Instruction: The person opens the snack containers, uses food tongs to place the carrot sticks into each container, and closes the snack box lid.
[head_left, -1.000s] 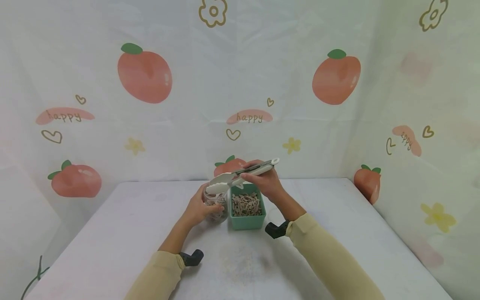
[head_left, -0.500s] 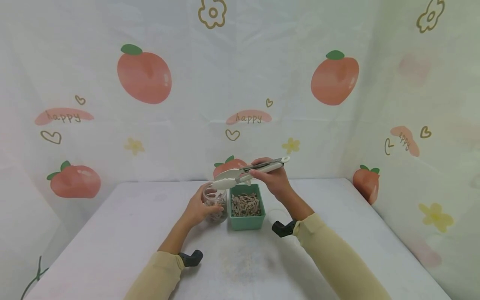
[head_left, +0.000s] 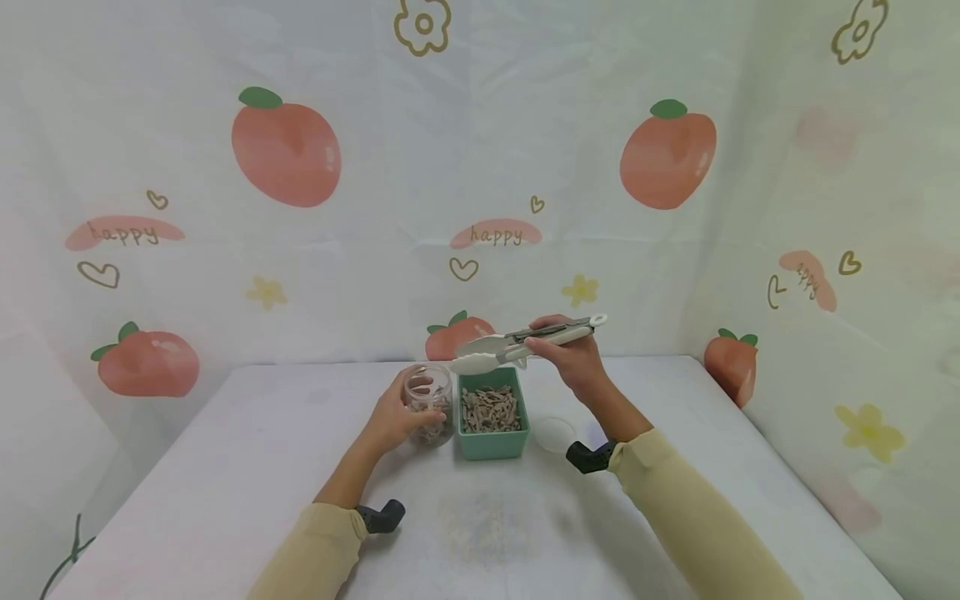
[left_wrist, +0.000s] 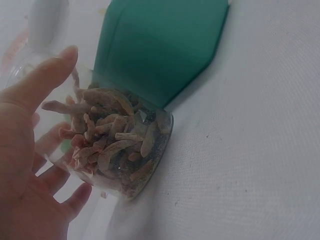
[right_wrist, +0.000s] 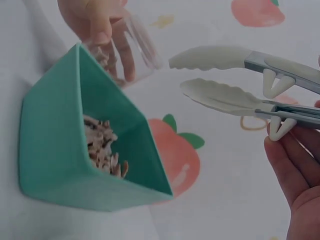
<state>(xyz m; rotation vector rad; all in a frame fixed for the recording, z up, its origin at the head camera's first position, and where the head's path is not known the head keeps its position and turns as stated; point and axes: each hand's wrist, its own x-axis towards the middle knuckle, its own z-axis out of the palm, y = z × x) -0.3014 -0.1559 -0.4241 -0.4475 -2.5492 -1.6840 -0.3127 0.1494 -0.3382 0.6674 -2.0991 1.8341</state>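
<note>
My left hand point(head_left: 392, 414) grips a clear jar point(head_left: 444, 400) that stands on the table. Through its side in the left wrist view show brownish dried strips point(left_wrist: 112, 135), heaped in the lower part. My right hand point(head_left: 576, 360) holds white-and-grey kitchen tongs point(head_left: 525, 348) above a green box point(head_left: 492, 447). The tongs' tips point left, level with the jar's mouth and just right of it. Seen from the right wrist, the white heads point(right_wrist: 215, 57) stand apart with nothing between them. More brownish dried strips point(head_left: 491, 408) lie inside the box, right beside the jar.
A round, pale, see-through disc point(head_left: 555, 434) lies on the white-covered table point(head_left: 300, 433), right of the box. Behind the table hangs a white cloth point(head_left: 390, 167) with printed peaches. Another printed cloth point(head_left: 810, 333) borders the right side.
My right hand and the tongs have moved right, from over the jar's mouth to above the green box. The left hand and the jar have stayed in place.
</note>
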